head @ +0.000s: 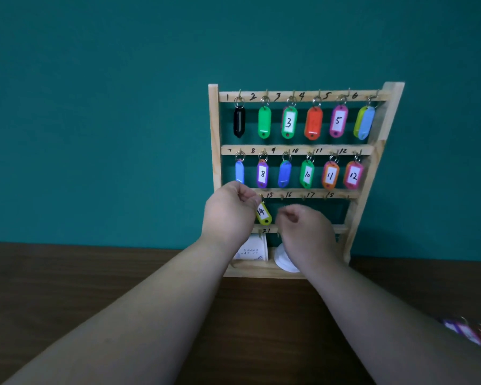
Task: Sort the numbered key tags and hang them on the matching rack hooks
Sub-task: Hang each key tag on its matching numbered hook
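Left hand pinching the top of yellow tag 14 at the third rail of the wooden rack. Right hand just beside the tag, loosely curled and blurred; its hold cannot be told. Loose tags lie on the table, far right.

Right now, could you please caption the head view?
Left hand pinches yellow tag 14 at the wooden rack's third rail; right hand hovers alongside.

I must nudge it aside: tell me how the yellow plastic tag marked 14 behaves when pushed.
The yellow plastic tag marked 14 dangles tilted, its top pinched by the left hand, so it would probably swing freely. Small and thin, it is likely light. Its straight shell looks stiff.
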